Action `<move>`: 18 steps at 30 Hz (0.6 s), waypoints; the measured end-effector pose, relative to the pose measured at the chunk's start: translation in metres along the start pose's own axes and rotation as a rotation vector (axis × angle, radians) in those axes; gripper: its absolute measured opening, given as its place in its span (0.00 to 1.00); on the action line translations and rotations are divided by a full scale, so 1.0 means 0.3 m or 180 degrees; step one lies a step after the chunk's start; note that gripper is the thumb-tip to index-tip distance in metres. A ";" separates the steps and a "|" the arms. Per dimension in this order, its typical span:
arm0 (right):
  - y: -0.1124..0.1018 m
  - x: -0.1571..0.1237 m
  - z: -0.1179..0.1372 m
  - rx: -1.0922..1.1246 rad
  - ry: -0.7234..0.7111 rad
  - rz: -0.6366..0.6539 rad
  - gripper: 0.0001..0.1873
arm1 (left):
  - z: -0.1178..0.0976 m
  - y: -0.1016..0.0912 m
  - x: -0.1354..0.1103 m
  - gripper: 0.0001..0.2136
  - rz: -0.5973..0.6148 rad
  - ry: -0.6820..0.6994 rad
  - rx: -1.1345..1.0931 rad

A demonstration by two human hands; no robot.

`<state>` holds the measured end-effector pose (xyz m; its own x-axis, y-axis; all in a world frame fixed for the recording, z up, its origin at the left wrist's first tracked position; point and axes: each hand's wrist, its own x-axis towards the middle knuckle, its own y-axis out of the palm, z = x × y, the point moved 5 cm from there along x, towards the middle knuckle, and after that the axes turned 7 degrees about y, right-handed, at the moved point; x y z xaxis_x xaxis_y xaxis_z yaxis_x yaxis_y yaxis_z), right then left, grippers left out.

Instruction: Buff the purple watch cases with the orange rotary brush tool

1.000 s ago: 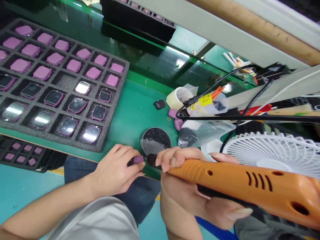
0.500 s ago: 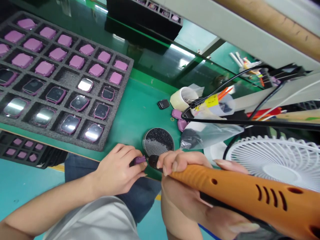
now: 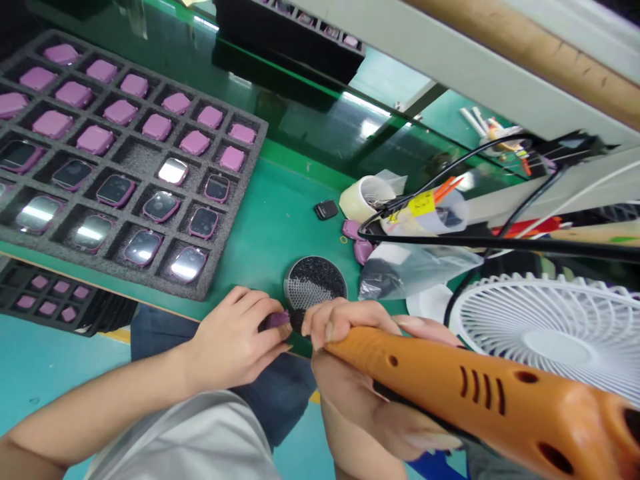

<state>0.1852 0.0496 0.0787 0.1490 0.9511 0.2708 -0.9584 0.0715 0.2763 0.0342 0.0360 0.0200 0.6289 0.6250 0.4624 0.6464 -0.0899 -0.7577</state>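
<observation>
My left hand (image 3: 243, 339) is closed on a small purple watch case (image 3: 277, 320), held edge-on over the front edge of the green bench. Wrapped around an orange electric screwdriver (image 3: 430, 373) are the fingers of my right hand (image 3: 345, 327). The driver's black nose (image 3: 297, 321) meets the right end of the watch case; its bit tip is hidden from me. Just beyond both hands stands a round screw dish (image 3: 316, 283) with a perforated plate and many tiny dark screws. Left of it lies a grey foam tray (image 3: 215, 280) with purple watch cases in its cells, some showing glossy dark faces.
A white fan (image 3: 560, 347) sits at the right. Behind the dish are a black watch part (image 3: 327, 209), loose purple cases (image 3: 363, 251), a cream tape roll (image 3: 367, 197) and a plastic bag (image 3: 415, 270). A black cable (image 3: 500, 244) crosses above them.
The orange screwdriver and my right hand have shifted left, bringing the nose up against the watch case. My left hand has barely moved.
</observation>
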 end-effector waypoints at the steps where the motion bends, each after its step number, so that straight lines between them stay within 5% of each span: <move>1: 0.001 0.001 -0.001 0.0016 -0.0076 -0.0020 0.32 | 0.001 0.000 0.000 0.07 -0.0011 0.0007 0.0010; 11: -0.084 0.049 0.030 0.0026 -0.0403 -0.0425 0.26 | 0.003 -0.010 -0.015 0.14 0.0046 -0.0012 0.0003; 15: -0.098 0.057 0.011 0.0087 -0.0402 -0.0397 0.26 | 0.001 -0.012 -0.013 0.09 0.0327 0.0140 -0.0267; 18: -0.098 0.052 0.001 0.0078 -0.0334 -0.0528 0.26 | 0.005 -0.011 -0.014 0.07 0.0098 0.0040 -0.0157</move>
<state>0.2157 0.0624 0.0752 0.3302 0.8901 0.3140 -0.9126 0.2161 0.3471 0.0286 0.0350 0.0198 0.6540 0.6115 0.4453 0.6471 -0.1473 -0.7481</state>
